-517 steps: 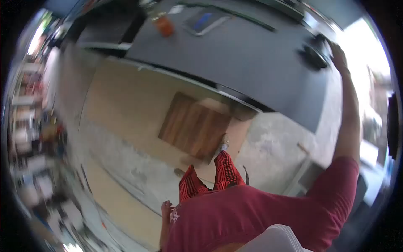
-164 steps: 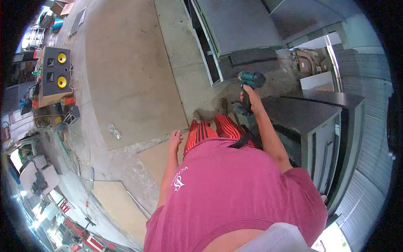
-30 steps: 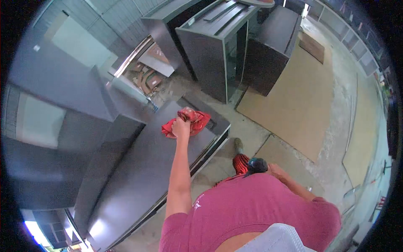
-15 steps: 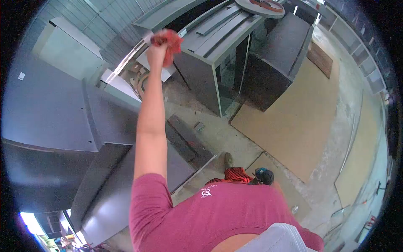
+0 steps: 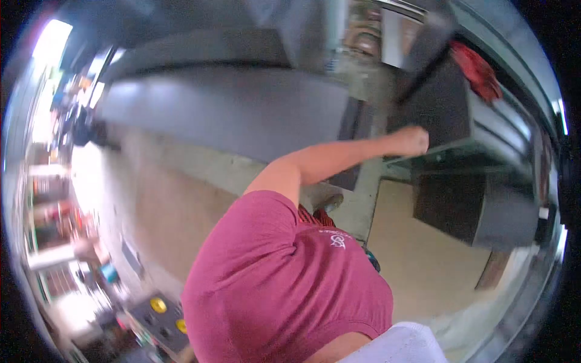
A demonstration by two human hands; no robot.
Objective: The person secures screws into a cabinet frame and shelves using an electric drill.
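My left hand [image 5: 414, 140], at the end of the outstretched left arm, is curled into a fist, and nothing shows in it. It appears in front of the dark cabinet [image 5: 440, 112]; whether it touches cannot be told. Beyond the hand, a red cloth [image 5: 477, 70] drapes over the cabinet's top edge. My right hand is hidden behind my body. Beside my shirt a small dark teal thing [image 5: 373, 261] peeks out, too covered to name.
A second dark cabinet [image 5: 451, 206] stands on a tan board [image 5: 417, 236] on the floor. Large dark panels [image 5: 224, 109] lie to the left. A worktable with yellow round pieces [image 5: 158, 305] is at the lower left. Much of the view is motion-blurred.
The red cloth was in my left hand and now lies on the cabinet, apart from it. My left hand has drawn back from it. The view has swung to the left.
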